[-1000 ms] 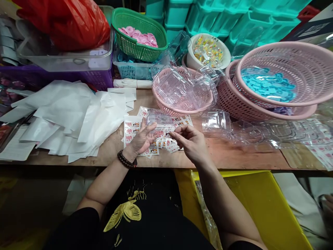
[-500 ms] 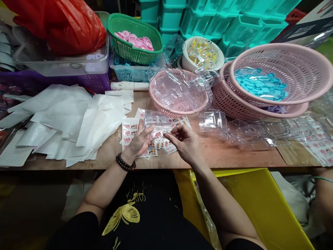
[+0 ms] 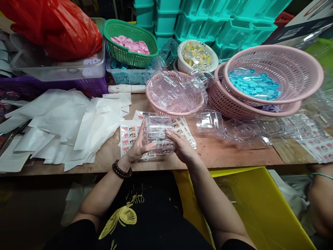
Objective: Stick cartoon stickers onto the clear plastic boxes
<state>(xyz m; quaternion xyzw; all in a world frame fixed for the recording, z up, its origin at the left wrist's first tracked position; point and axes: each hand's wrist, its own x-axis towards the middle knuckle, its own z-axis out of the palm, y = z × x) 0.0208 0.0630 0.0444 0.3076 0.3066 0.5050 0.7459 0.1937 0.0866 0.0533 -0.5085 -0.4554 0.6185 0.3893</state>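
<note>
A clear plastic clamshell box (image 3: 159,129) is held between my two hands above the front part of the table. My left hand (image 3: 137,148), with a dark bead bracelet at the wrist, grips the box's left side, thumb toward the near part. On the right side, my right hand (image 3: 182,147) has its thumb on the box and its fingers partly hidden behind it. Sheets of printed cartoon stickers (image 3: 127,134) lie beneath the box and show through its clear plastic.
White backing papers (image 3: 62,121) are heaped at left. Behind my hands sits a pink basket (image 3: 182,113) of clear packs. Stacked pink baskets (image 3: 307,73) hold blue pieces at right, with more clear clamshells (image 3: 239,132) in front. A yellow bin (image 3: 247,205) stands below the table edge.
My right hand has gone from a pinch beside the box to gripping its right side. The box now shows two halves, one above the other. The view has shifted slightly.
</note>
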